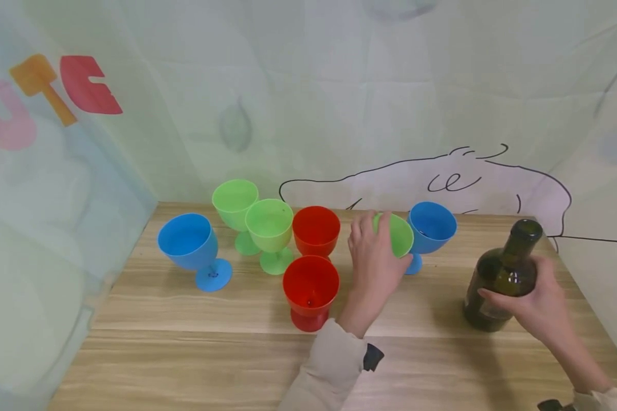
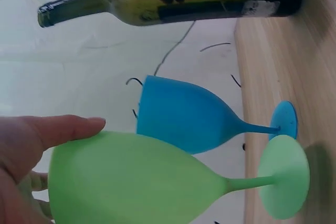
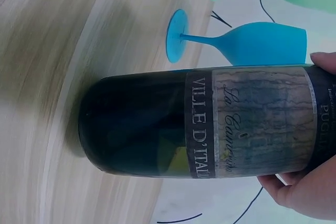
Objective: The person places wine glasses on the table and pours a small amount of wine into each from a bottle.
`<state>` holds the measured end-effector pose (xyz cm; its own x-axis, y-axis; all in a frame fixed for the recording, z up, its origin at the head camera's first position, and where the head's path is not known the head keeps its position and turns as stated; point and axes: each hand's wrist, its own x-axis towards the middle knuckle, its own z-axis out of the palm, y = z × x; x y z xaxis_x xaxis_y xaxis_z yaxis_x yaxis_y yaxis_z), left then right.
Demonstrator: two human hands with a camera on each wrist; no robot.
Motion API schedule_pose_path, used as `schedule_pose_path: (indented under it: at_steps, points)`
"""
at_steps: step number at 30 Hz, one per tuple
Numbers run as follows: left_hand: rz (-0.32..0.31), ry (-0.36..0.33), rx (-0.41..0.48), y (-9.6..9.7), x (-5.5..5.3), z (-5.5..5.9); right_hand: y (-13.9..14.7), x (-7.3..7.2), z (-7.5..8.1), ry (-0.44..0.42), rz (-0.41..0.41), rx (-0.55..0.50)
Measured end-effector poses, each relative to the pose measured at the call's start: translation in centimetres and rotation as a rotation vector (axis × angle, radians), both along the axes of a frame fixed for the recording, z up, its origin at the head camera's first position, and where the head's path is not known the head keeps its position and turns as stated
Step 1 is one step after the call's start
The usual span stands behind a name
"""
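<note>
My left hand (image 1: 372, 257) holds a green goblet (image 1: 400, 235) by its rim, thumb on one side and fingers on the other. In the left wrist view the foot of this green goblet (image 2: 283, 177) is at the tabletop; whether it touches is hard to tell. Just beside it stands a blue goblet (image 1: 432, 228), seen too in the right wrist view as a blue goblet (image 3: 268, 43). Farther right, my right hand (image 1: 537, 299) grips a dark green wine bottle (image 1: 499, 279) round its upper body. The bottle's label (image 3: 262, 121) reads "VILLE D'ITALIA" in part.
Left of my left hand are two red goblets, one in front (image 1: 311, 285) and one behind (image 1: 316, 228). Beyond them stand two green goblets (image 1: 269, 225) and a tilted-looking blue goblet (image 1: 187, 242). A printed cloth (image 1: 313, 114) hangs behind the wooden table (image 1: 211, 354).
</note>
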<state>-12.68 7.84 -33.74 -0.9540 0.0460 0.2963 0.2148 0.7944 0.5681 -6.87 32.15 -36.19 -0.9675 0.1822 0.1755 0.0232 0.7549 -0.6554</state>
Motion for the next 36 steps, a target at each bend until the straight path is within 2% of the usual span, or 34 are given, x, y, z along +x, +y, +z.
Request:
schedule_pose_path:
  at_steps: [6, 14, 22, 27, 31, 36]
  points:
    - [-0.054, -0.022, 0.083, -0.6, 1.1, 1.0, -0.3, -0.1, 0.0, 0.005, 0.025, 0.016]
    - [-0.149, -0.018, 0.218, -1.4, 2.3, 0.7, -0.7, -0.5, 0.1, 0.024, 0.079, 0.032]
    - [-0.171, -0.075, 0.275, -2.0, 2.3, 0.2, -1.0, -0.6, 0.3, 0.033, 0.116, 0.044]
    - [-0.202, -0.082, 0.325, -2.2, 2.4, 0.0, -1.2, -0.5, 0.3, 0.038, 0.136, 0.062]
    - [-0.2, -0.117, 0.349, -2.2, 2.6, -0.1, -1.5, -0.4, 0.2, 0.092, 0.171, 0.091]
    - [-0.194, -0.146, 0.355, -2.3, 2.7, -0.4, -2.1, -0.4, 0.3, 0.182, 0.226, 0.178]
